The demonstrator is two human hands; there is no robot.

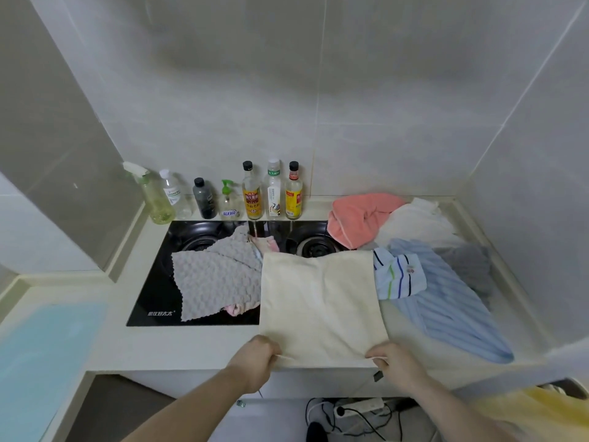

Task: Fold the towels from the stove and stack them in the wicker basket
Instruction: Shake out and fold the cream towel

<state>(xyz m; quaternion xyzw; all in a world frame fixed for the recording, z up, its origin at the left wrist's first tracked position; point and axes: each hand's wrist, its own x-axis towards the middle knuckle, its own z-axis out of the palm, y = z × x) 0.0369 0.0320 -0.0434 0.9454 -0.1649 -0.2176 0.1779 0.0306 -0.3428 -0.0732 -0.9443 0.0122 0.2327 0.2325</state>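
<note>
While both hands pinch its near corners, left hand point(255, 362) and right hand point(396, 365), cream towel point(322, 301) lies flat; stove point(153, 282) beyond left hand.

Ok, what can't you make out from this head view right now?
- Wicker basket: not identifiable; only a blurred yellow shape at the bottom-right edge.
- Pink cloth: mostly hidden under the grey bobbled towel.
- Near corners of the cream square towel: covered by both hands, left, right.
</note>
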